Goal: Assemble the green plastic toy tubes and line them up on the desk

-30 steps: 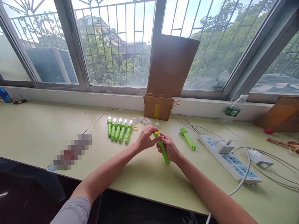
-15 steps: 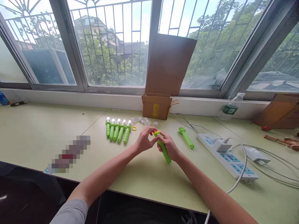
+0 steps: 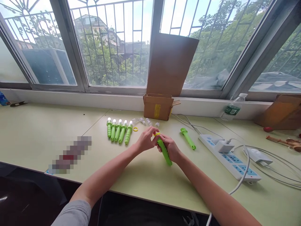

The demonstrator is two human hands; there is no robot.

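Observation:
My right hand [image 3: 171, 147] is wrapped round a green plastic handle [image 3: 166, 155], tilted with its lower end toward me. At the handle's upper end, the thumb and fingers of my left hand [image 3: 145, 140] pinch a yellow ring [image 3: 157, 134]. The fingers partly hide how the ring sits on the rim. Left of my hands lies a row of several green handles [image 3: 119, 131] with clear, white-topped ends. Another yellow ring [image 3: 135, 129] rests beside that row. To the right, a single green handle [image 3: 188, 138] without a clear top lies on the table.
Clear plastic pieces [image 3: 148, 121] lie before an open cardboard box [image 3: 156, 108]. At right are a white power strip [image 3: 229, 158], a charger [image 3: 257, 156] and looping cables. A plastic bottle [image 3: 232, 110] stands near the sill. A blurred-out object [image 3: 70, 155] lies at left.
My left fingers have shifted slightly at the handle's top, and the yellow ring now looks tilted differently. My right hand keeps its grip on the green handle.

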